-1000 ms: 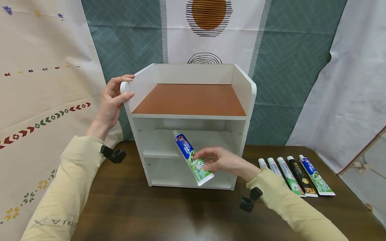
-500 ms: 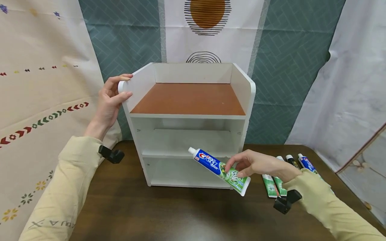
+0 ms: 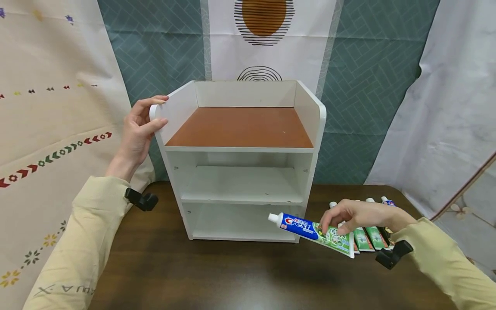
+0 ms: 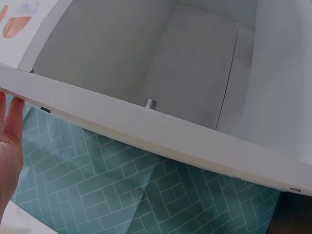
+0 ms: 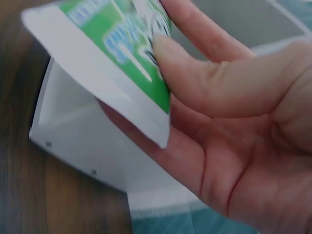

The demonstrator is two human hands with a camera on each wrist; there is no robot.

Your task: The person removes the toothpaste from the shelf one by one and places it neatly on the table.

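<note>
My left hand grips the upper left side panel of a small white shelf unit, thumb inside and fingers over the edge. At the left border of the left wrist view, part of that hand shows against the panel. A blue and green toothpaste tube is pinched by its lower half in my right hand. The tube is in front of the unit's lower right corner, its white cap pointing left. Up close in the right wrist view, my thumb presses the green end of the tube.
Several more toothpaste tubes lie side by side on the dark wooden table, partly hidden behind my right hand. The unit has a brown top board and two white compartments below. Patterned cloths hang behind and at both sides.
My right hand has carried the toothpaste tube right and down, from before the shelves toward the row of tubes, and the tube has turned closer to level. The left hand keeps its grip.
</note>
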